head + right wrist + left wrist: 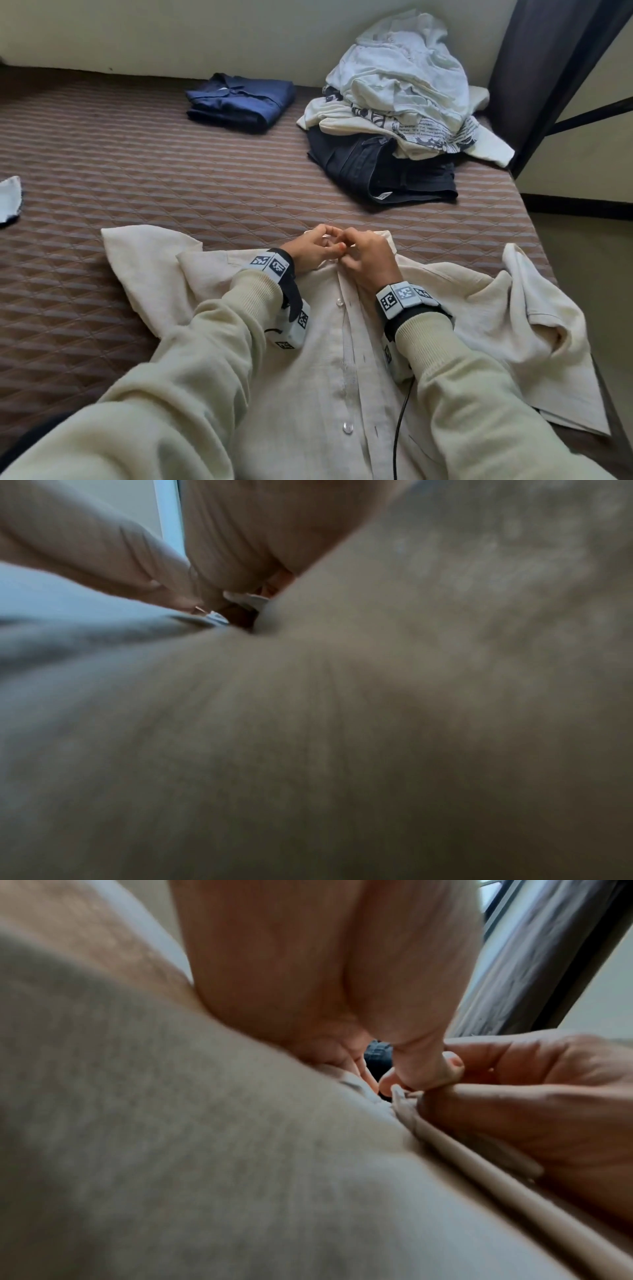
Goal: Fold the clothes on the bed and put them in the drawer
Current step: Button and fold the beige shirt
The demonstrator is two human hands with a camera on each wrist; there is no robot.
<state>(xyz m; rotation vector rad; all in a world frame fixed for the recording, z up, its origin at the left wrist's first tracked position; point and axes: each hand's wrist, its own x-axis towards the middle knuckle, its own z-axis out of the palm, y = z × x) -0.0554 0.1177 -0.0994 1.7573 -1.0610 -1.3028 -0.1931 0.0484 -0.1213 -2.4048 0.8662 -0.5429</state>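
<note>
The cream button-front cotton shirt [346, 342] lies face up across the lower centre of the frame. My left hand [310, 251] and right hand [368, 262] both pinch its collar placket, I judge to fasten the top button. Next comes folding the sleeves. A folded navy shirt [239, 101] and an unfolded clothes heap [400, 92] sit upper right on the brown striped mattress [171, 178].

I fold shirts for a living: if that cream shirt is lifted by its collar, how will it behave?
The shirt would probably droop limply: its sleeves already lie crumpled on the bed. It looks thin, so likely light. Both hands pinch its collar, left and right.
</note>
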